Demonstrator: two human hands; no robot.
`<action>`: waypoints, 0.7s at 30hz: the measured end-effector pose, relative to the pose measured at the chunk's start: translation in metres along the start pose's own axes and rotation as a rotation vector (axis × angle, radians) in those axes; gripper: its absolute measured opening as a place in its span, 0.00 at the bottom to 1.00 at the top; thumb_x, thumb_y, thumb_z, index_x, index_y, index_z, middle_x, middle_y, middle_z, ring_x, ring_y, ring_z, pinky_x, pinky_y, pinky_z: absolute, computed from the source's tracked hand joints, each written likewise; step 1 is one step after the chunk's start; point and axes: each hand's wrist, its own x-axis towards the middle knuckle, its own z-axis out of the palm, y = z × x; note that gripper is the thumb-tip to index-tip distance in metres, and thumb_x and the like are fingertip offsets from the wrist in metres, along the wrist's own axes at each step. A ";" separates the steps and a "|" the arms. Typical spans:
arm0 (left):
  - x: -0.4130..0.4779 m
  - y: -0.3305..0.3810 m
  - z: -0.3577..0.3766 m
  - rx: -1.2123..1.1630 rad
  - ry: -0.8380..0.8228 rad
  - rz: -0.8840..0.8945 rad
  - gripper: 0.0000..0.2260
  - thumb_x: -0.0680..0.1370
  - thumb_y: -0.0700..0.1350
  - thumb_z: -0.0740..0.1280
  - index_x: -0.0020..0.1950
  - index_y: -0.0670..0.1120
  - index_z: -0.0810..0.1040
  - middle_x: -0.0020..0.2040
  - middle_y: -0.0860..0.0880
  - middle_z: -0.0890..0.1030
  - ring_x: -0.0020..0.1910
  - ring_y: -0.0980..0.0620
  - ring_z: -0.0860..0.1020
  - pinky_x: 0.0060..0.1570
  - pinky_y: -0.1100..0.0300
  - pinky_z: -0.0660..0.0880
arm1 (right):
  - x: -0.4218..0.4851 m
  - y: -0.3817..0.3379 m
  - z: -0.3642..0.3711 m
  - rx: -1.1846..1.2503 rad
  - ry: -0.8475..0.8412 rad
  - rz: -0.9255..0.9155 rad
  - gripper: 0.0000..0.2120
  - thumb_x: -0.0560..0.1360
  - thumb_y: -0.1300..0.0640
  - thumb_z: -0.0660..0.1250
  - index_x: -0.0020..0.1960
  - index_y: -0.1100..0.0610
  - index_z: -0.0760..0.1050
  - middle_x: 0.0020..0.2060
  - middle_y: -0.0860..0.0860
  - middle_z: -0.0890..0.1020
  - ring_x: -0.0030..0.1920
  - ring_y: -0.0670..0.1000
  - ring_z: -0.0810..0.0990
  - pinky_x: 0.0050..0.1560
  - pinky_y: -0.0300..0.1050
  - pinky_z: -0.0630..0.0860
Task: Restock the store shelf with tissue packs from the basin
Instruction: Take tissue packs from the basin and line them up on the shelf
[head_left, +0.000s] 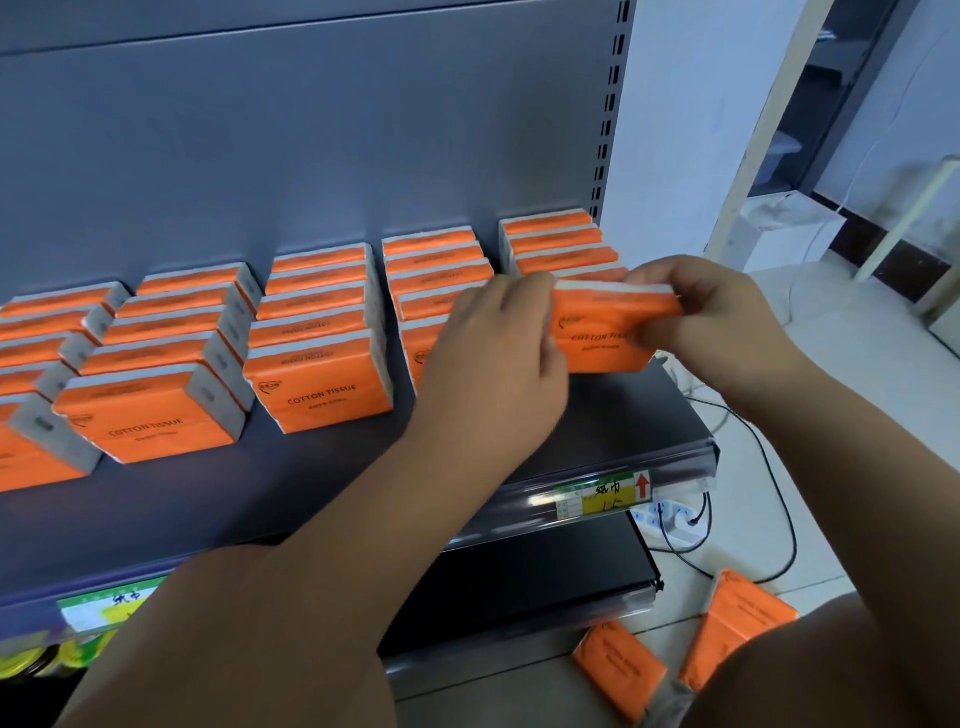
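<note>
Five rows of orange tissue packs stand on edge on the grey shelf, each row running front to back, the leftmost cut off by the edge of view. The front packs read "COTTON TISSUE". Right of the middle, the left hand shows its back, reaching across the fourth row; its fingers are bent over the left end of the held pack, thumb below. That pack is upright at the front of the fifth row, at the right end of the shelf, its lower edge at or just above the shelf surface; I cannot tell which. The right hand pinches the pack's right end, fingers curled over the white top edge and thumb on the orange face. Below, a yellow and green price label sits in the shelf's front strip. Down on the floor to the right lie two loose packs, near a white power strip with black cables.
</note>
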 end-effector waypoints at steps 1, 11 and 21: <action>-0.003 0.005 0.004 -0.036 -0.016 0.000 0.17 0.80 0.45 0.65 0.69 0.48 0.73 0.63 0.51 0.77 0.62 0.52 0.72 0.58 0.57 0.72 | 0.000 0.000 0.001 -0.009 -0.016 -0.003 0.21 0.65 0.73 0.68 0.47 0.50 0.83 0.44 0.46 0.86 0.46 0.52 0.84 0.52 0.59 0.82; -0.015 0.011 0.022 -0.248 -0.182 -0.126 0.20 0.82 0.47 0.66 0.75 0.49 0.70 0.71 0.55 0.71 0.69 0.57 0.70 0.63 0.63 0.68 | 0.004 0.007 0.007 -0.300 0.024 -0.053 0.20 0.72 0.66 0.70 0.58 0.47 0.83 0.56 0.50 0.80 0.53 0.50 0.80 0.53 0.42 0.76; -0.016 0.010 0.026 -0.228 -0.229 -0.117 0.18 0.81 0.46 0.66 0.70 0.48 0.72 0.77 0.55 0.65 0.65 0.55 0.72 0.61 0.58 0.74 | 0.006 0.017 0.016 -0.453 0.091 -0.137 0.23 0.74 0.64 0.71 0.67 0.50 0.78 0.60 0.55 0.73 0.55 0.53 0.78 0.54 0.36 0.69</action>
